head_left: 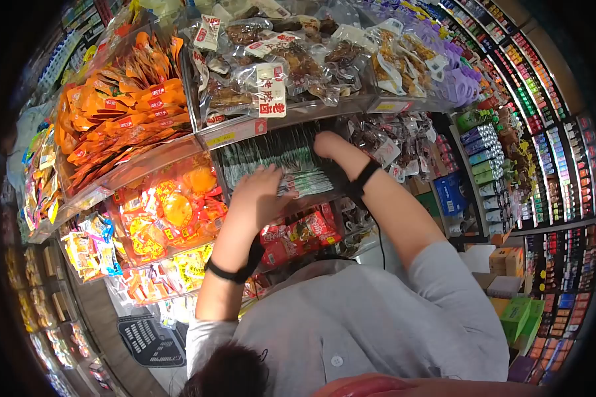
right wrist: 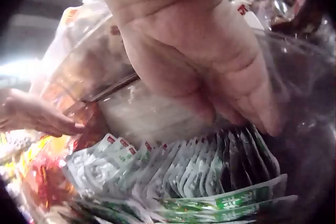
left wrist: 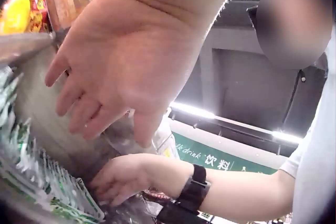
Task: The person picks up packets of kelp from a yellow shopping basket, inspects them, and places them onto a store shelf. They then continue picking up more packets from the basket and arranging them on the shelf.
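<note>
A row of green-and-silver packets point(head_left: 271, 159) stands upright, side by side, in a clear bin. My right hand point(head_left: 331, 145) reaches over the row's right end. In the right wrist view that hand point(right wrist: 205, 61) points its fingers down, fingertips right at the top edges of the packets point(right wrist: 194, 169). A couple of packets lie flat along the front of the row. At the left end my left hand point(head_left: 258, 192) hovers near the bin, palm down, fingers loosely extended. The left wrist view shows this hand point(left wrist: 131, 56) holding nothing, with the packets point(left wrist: 42, 176) below it.
Orange packets point(head_left: 126, 109) fill the bin at upper left, with red-and-yellow bags point(head_left: 172, 212) below. Vacuum-packed meats point(head_left: 298, 53) lie in the tray above, behind a price-tag edge. Red packets point(head_left: 301, 235) sit nearer my body; dark packaged snacks point(head_left: 404, 135) are at right.
</note>
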A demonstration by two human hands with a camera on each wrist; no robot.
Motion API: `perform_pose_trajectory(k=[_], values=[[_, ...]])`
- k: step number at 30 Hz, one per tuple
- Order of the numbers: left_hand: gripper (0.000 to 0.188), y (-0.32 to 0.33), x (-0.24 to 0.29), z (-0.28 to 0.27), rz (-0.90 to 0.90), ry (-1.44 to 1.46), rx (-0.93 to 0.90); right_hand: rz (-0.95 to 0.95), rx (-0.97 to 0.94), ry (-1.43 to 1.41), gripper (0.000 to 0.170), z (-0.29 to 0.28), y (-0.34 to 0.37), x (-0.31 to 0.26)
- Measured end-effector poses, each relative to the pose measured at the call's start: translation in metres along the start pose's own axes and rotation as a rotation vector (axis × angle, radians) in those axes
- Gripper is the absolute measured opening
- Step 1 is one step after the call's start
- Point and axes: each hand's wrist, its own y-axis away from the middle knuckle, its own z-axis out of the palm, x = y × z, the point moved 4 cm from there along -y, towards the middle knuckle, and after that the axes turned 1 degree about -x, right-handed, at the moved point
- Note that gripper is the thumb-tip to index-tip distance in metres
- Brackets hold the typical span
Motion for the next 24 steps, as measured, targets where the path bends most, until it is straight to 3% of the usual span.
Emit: perform_pose_trajectory(k=[4,7,9,10,13,16,19,22,24], values=[[0.042,0.048,0.003,-0.013,-0.049,0.259,0.213,-0.031,-0.021,0.012,0.026,0.016,0.011,-0.005],[0.040,0.072,0.008,-0.007,0.127,0.273,0.284,-0.058,-0.059,0.042,0.026,0.030,-0.004,-0.006],[0.033,0.089,0.002,0.003,0.098,0.335,0.329,-0.105,-0.069,0.053,0.025,0.027,0.005,-0.001],[0.030,0.101,-0.002,0.014,0.076,0.383,0.338,-0.015,-0.017,-0.031,0.026,0.028,0.009,0.011],[0.021,0.118,-0.004,0.018,0.023,0.468,0.434,-0.193,-0.055,0.305,0.025,0.028,0.008,0.014],[0.020,0.132,-0.016,0.030,-0.036,0.531,0.525,-0.145,0.010,0.357,0.025,0.024,-0.014,0.011],[0.018,0.137,-0.023,0.038,-0.045,0.592,0.549,-0.189,-0.044,0.450,0.023,0.025,-0.020,0.002],[0.019,0.135,-0.024,0.043,-0.055,0.628,0.554,-0.129,-0.037,0.343,0.023,0.024,-0.021,0.002],[0.019,0.134,-0.021,0.044,-0.020,0.618,0.546,0.139,-0.018,-0.231,0.027,0.018,-0.008,0.011]])
